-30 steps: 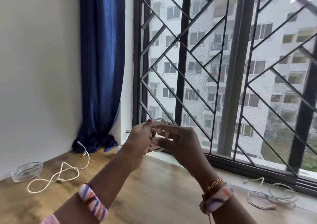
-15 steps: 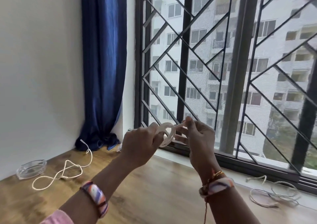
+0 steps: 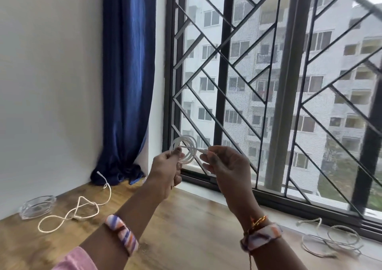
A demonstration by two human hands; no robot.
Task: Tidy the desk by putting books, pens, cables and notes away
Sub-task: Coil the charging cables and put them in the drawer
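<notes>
A white cable [image 3: 187,145] is wound into a small coil held up in front of the window. My left hand [image 3: 168,170] grips the coil's lower left side with thumb and curled fingers. My right hand [image 3: 223,164] pinches the cable's loose end, which runs across the coil to my fingertips. A second white cable [image 3: 76,209] lies in loose loops on the wooden desk [image 3: 186,228] at the left. A third pale cable [image 3: 330,238] lies tangled on the desk at the right, by the window sill.
A clear glass dish [image 3: 37,206] sits at the desk's far left by the white wall. A blue curtain [image 3: 128,83] hangs in the corner, its hem bunched on the desk. The barred window [image 3: 268,83] runs along the back.
My hands have drawn apart. The right hand has pulled the cable's end out to the right, and the coil now stands open and round above my left hand.
</notes>
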